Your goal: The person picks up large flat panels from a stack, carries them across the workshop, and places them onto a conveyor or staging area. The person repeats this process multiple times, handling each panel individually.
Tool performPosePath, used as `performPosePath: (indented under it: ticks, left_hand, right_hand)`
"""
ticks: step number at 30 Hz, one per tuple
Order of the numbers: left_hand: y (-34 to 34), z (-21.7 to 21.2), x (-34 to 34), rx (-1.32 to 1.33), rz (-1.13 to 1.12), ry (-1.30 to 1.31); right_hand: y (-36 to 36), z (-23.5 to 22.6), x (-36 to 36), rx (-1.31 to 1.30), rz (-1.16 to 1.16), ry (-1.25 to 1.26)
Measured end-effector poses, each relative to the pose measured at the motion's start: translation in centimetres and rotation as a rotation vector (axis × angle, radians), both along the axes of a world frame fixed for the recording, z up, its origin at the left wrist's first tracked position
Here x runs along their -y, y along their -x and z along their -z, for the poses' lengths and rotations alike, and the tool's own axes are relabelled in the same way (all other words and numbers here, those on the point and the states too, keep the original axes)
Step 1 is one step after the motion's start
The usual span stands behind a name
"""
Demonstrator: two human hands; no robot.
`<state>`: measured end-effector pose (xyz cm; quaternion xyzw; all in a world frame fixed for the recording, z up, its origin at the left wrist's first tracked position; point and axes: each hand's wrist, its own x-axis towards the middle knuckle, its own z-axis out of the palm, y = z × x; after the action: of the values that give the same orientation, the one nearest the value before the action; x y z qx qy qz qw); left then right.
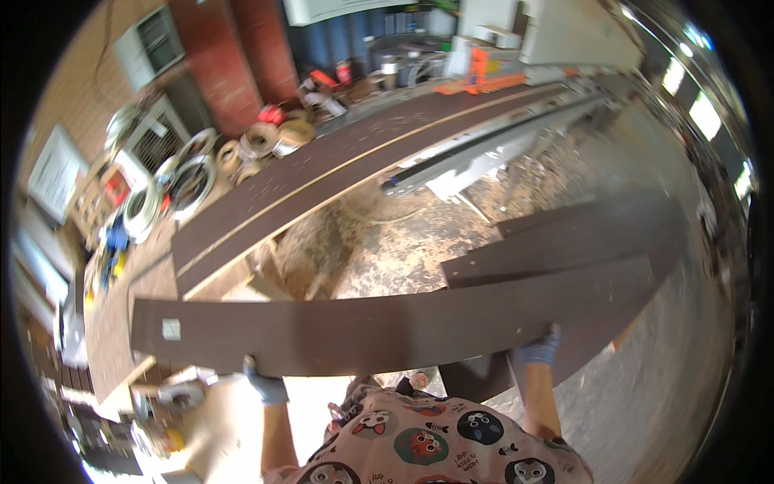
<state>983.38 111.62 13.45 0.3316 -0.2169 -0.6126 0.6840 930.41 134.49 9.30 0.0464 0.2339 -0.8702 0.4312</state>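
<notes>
A long dark brown board (379, 331) lies across in front of me, with a small pale label (171, 329) near its left end. My left hand (264, 383), in a blue-grey glove, grips its near edge left of centre, thumb on top and the other fingers hidden beneath. Farther right, my gloved right hand (542, 347) holds the same edge, its fingers partly hidden. Beyond and under the board's right part, several more dark brown boards (556, 234) lie overlapping. The held board's left end reaches over a wooden bench (113, 339).
Long brown boards (314, 181) lie on the far bench beside a metal rail (492, 145) and an orange tool frame (484, 73). Edging rolls (258, 141) and white coils (141, 210) crowd the left. Sawdust and scraps cover the floor (387, 258).
</notes>
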Motion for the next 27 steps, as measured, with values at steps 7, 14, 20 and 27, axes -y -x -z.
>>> performPosePath:
  ticks: [7, 14, 20, 27]
  left_hand:
    - [-7.0, 1.2, 1.2, -0.014, -0.018, -0.067]
    - [-6.2, 1.6, 4.3, -0.068, -0.135, -0.122]
    - [-17.8, 2.0, 11.8, -0.105, -0.145, -0.092]
    - [-20.2, 2.5, 15.7, -0.051, -0.061, -0.169]
  right_hand:
    - [-0.5, 1.9, -1.1, -0.150, 0.014, -0.290]
    - [-11.4, -5.3, 7.8, -0.258, -0.049, -0.134]
    - [-3.2, -4.7, 11.7, -0.106, 0.094, -0.209]
    - [-18.2, -3.8, 23.6, -0.090, -0.043, -0.154]
